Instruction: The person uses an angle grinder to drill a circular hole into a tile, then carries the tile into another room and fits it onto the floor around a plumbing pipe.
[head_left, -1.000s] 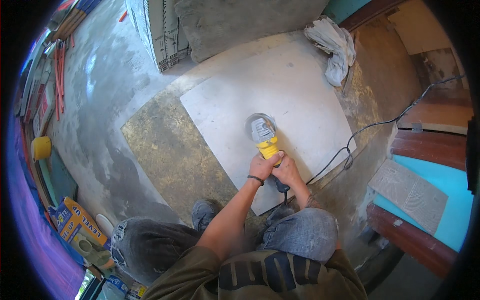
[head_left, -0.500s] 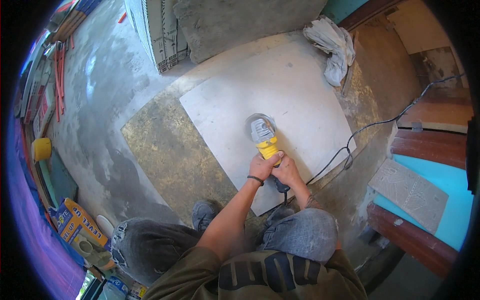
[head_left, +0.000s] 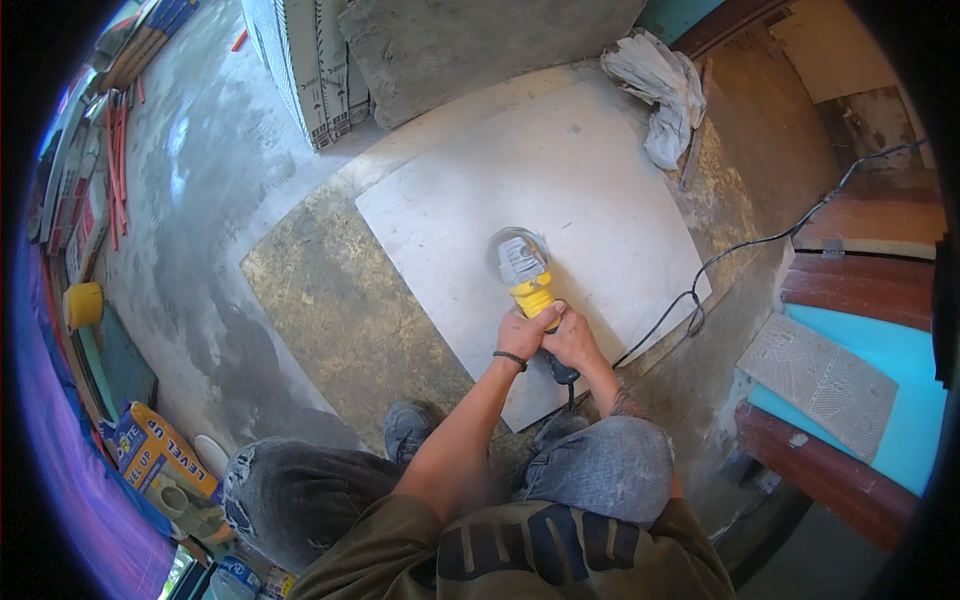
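Observation:
Both hands grip a yellow and grey angle grinder [head_left: 530, 290], its disc over a large white tile [head_left: 440, 200]. My left hand [head_left: 522, 332] is wrapped round the body from the left, a black band on its wrist. My right hand [head_left: 572, 340] holds the rear part on the right, over the black handle end where the power cord [head_left: 666, 322] leads away across the tile to the right. The tile lies on a stained yellowish-grey board [head_left: 310, 300]; whether the disc touches its surface I cannot tell.
Upright cartons [head_left: 312, 70], a rough grey slab [head_left: 480, 40] and crumpled white plastic [head_left: 660, 100] lie beyond the tile. Red strips [head_left: 117, 170], a yellow roll [head_left: 84, 304] and a printed sack [head_left: 165, 450] are at left. A grey tile [head_left: 815, 385] lies on a turquoise surface [head_left: 900, 340] at right.
The view has shifted very slightly, and the grinder sits marginally further left in it. My grip on it looks the same.

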